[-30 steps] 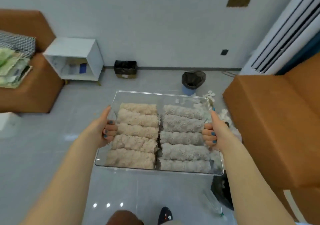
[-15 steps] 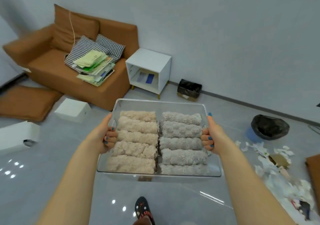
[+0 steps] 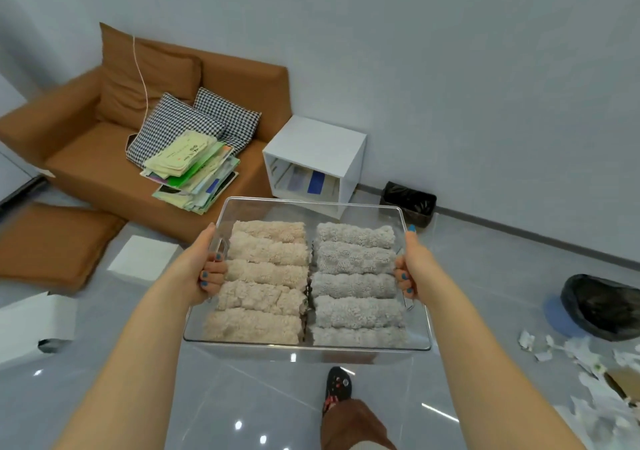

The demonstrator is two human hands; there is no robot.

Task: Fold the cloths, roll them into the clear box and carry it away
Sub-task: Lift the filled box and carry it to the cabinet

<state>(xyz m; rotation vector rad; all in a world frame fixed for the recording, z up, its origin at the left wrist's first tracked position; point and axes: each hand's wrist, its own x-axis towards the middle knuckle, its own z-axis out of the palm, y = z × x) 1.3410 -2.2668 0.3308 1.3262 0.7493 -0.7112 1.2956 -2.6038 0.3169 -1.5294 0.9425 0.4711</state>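
Closest to me, below the load, I see one foot in a dark patterned slipper (image 3: 337,385) on the glossy grey floor (image 3: 242,397), with a brown trouser leg (image 3: 349,425) above it. Both forearms reach forward from the bottom corners. My left hand (image 3: 199,269) grips the left end of the clear box (image 3: 304,345), fingers curled in through the handle slot and thumb lying along the rim; my right hand (image 3: 414,269) grips the right end the same way. The box is up in the air between them, roughly level, in front of the body and over the floor. Inside it lie five beige rolled cloths (image 3: 263,280) in the left column and five grey rolled cloths (image 3: 356,283) in the right, the two columns touching down the middle. To the right, torn paper scraps (image 3: 588,363) litter the floor near a bin with a black bag (image 3: 602,306). To the left sit a flat white box (image 3: 145,257) and a brown floor cushion (image 3: 52,241). Farther off stands a brown sofa (image 3: 86,158) carrying two houndstooth pillows (image 3: 173,127) and a stack of papers (image 3: 190,169). Just beside it is a white cube table (image 3: 318,144), then a small black-lined bin (image 3: 408,202) against the pale wall (image 3: 450,68).
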